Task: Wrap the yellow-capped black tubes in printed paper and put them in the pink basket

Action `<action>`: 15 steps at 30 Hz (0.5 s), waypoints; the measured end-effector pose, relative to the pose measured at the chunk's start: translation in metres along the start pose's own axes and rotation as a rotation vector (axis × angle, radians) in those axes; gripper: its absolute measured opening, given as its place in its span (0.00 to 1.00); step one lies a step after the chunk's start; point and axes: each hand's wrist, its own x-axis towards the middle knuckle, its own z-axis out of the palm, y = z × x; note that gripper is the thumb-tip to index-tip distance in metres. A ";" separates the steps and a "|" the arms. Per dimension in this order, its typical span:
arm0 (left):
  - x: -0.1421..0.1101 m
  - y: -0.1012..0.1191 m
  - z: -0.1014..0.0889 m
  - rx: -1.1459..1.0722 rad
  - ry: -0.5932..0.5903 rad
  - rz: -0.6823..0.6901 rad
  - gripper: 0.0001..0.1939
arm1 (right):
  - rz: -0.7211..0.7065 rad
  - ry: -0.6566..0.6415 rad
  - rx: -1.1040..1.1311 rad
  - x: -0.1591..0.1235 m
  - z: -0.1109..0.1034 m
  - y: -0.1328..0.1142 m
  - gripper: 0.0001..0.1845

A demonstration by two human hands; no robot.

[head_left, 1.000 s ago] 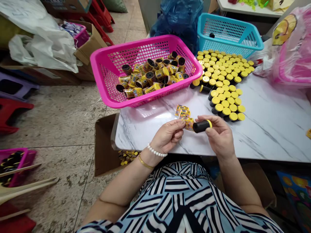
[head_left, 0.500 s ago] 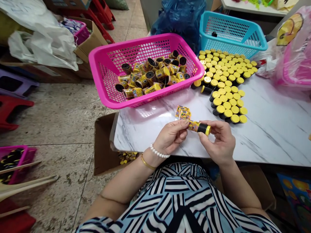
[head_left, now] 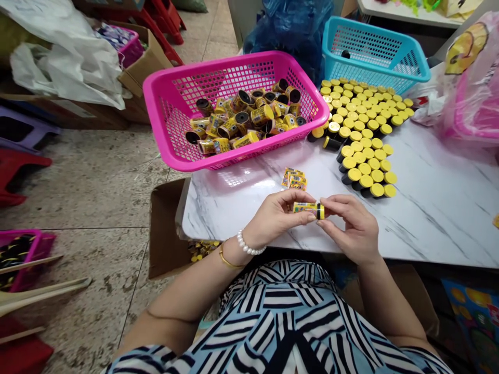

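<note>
A small black canister with a yellow lid [head_left: 306, 208] lies sideways between my hands, a printed yellow sleeve over most of its body. My left hand [head_left: 286, 210] pinches the sleeved part between thumb and fingers. At the lid end, the thumb and fingertips of my right hand [head_left: 349, 223] grip it. A narrow black band shows between sleeve and lid. Just beyond my left fingers, a few flat printed sleeves [head_left: 294, 178] lie on the marble-patterned table [head_left: 429, 218].
A pink basket [head_left: 167, 150] of sleeved canisters stands at the back left. Rows of unsleeved black canisters with yellow lids [head_left: 364, 169] stand to the right, before a blue basket [head_left: 374, 70]. A cardboard box [head_left: 166, 228] is below the table's left edge.
The printed sleeve has gone from covering only one end to covering nearly the whole canister. My left hand has moved right along it, closer to my right hand.
</note>
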 end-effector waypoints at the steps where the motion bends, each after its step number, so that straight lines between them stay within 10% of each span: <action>1: 0.000 0.000 0.001 -0.009 -0.016 0.003 0.17 | -0.062 0.007 -0.057 -0.002 -0.003 -0.001 0.28; 8: -0.005 0.007 0.001 -0.012 -0.098 -0.015 0.19 | -0.276 0.029 -0.225 -0.010 -0.011 -0.002 0.36; 15: 0.011 0.001 -0.002 0.149 -0.060 0.033 0.17 | 0.349 0.102 0.324 -0.005 0.020 0.020 0.15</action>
